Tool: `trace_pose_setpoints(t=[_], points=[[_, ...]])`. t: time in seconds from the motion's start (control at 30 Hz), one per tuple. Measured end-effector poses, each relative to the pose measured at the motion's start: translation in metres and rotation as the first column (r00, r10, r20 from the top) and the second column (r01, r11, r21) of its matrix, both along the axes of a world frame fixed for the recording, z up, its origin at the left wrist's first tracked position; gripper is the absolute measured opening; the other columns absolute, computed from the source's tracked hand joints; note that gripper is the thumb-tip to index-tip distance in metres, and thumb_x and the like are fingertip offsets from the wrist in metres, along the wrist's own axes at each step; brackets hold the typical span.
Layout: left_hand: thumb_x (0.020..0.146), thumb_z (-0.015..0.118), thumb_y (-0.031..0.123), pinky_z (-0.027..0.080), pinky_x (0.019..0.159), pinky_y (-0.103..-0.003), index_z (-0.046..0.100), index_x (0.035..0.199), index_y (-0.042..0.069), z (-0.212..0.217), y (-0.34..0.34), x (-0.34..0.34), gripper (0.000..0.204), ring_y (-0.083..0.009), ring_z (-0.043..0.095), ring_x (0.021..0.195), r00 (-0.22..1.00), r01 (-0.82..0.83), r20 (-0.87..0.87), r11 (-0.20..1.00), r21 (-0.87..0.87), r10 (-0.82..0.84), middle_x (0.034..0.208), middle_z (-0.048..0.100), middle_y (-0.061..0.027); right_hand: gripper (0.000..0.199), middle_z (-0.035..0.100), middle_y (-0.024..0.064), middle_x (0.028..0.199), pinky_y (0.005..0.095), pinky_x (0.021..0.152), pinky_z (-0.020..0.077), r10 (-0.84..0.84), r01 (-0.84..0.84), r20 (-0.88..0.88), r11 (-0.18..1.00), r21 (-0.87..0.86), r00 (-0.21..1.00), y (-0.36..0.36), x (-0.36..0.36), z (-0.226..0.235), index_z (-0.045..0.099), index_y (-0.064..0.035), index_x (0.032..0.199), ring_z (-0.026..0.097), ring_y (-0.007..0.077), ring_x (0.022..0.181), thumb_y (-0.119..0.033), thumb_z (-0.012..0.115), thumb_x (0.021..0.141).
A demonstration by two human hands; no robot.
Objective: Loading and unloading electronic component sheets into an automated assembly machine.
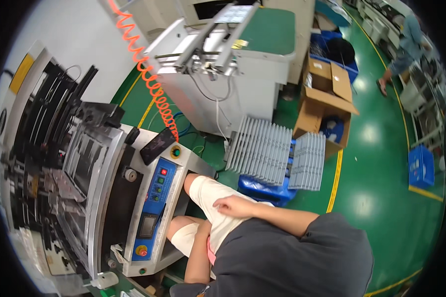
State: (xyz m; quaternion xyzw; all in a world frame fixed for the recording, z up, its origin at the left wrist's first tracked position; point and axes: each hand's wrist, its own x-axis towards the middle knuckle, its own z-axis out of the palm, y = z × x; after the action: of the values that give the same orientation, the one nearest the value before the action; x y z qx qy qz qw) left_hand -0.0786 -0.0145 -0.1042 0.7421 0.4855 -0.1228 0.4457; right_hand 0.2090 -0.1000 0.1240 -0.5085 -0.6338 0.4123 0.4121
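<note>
Green floor (374,193) lies open behind me to the right, while the big machine (118,208) before me runs off into the dark rim of my view, inner parts hard to make out, its front edge leaving little room at the knees of my cream shorts (205,193). Along that edge sits the blue control panel (153,207), and at the corner by the orange coiled hose (160,99) lies a black phone (158,146), its screen unreadable. My right hand (234,206) rests loose and empty on the shorts; my left hand (203,228) is mostly hidden at my lap, so I cannot tell whether it's clenched.
</note>
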Motion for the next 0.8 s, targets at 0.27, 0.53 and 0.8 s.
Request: trace_pose_setpoints(t=[0.27,0.53,0.8], points=[[0.090,0.051,0.032,0.050,0.085,-0.050,0.064,0.109,0.002,0.077,-0.017,0.028,0.038,-0.0419,0.063,0.101,0.978,-0.171,-0.083,0.961,0.217,0.193,0.105,0.066,-0.0254,0.022,0.068,0.0121,0.080,0.0314,0.068,0.0518,0.334,-0.334,-0.073,0.853,-0.401,0.940,0.056,-0.044,-0.010,0.063,-0.0038,0.110,0.064,0.0179,0.069,-0.014,0.057,0.092],[0.091,0.055,0.027,0.052,0.073,-0.050,0.064,0.101,0.002,0.119,-0.015,0.030,0.029,-0.0421,0.065,0.083,0.909,-0.415,0.199,0.846,0.334,0.366,0.086,0.067,-0.0239,0.020,0.065,0.0053,0.087,0.0272,0.074,0.0510,0.182,-0.362,-0.508,0.888,-0.283,0.842,0.102,-0.109,-0.081,0.062,-0.0027,0.114,0.061,0.0115,0.083,-0.009,0.054,0.097],[0.093,0.060,0.022,0.053,0.065,-0.039,0.062,0.098,0.001,0.163,-0.043,-0.012,0.022,-0.0308,0.066,0.070,0.639,-0.756,0.477,0.608,0.244,0.604,0.078,0.067,-0.0182,0.018,0.066,0.0059,0.086,0.0251,0.070,0.0494,0.412,-0.454,-0.195,0.838,-0.303,0.890,0.120,-0.144,-0.113,0.063,-0.0035,0.109,0.060,0.0105,0.077,-0.014,0.059,0.094]])
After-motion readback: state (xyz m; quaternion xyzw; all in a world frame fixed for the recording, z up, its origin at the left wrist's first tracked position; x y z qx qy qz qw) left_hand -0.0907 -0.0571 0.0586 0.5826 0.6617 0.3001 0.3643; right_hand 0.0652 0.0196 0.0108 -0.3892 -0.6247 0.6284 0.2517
